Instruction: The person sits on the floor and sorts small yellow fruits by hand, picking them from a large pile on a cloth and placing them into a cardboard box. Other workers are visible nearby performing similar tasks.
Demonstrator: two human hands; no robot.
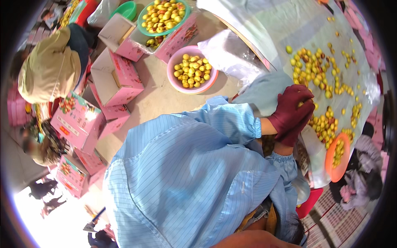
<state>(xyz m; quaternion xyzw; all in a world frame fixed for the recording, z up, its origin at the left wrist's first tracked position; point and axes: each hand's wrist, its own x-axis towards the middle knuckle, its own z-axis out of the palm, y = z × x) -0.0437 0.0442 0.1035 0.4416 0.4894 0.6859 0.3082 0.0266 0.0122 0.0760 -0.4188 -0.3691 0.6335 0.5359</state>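
Both hands wear dark red gloves and meet at the near edge of the sorting table. My left hand (pixel 290 100) is the upper one; my right hand (pixel 293 131) presses close below it. A yellow fruit (pixel 300 104) shows between the gloved fingers, but which hand has it cannot be made out. Just beyond the fingertips, yellow-green jujubes (pixel 316 82), some with red-brown patches, lie loose on a plastic sheet (pixel 285 40). Closer to my right hand is another heap of jujubes (pixel 324 124), beside a tilted orange basin (pixel 330 164) with more inside.
A pink basin (pixel 172 76) of jujubes stands on the floor, near a white plastic bag (pixel 223 49). A green basin (pixel 141 23) of jujubes rests on a pink carton (pixel 176 42). Open cartons (pixel 104 77) stand at left, near a person in a tan jacket (pixel 49 69).
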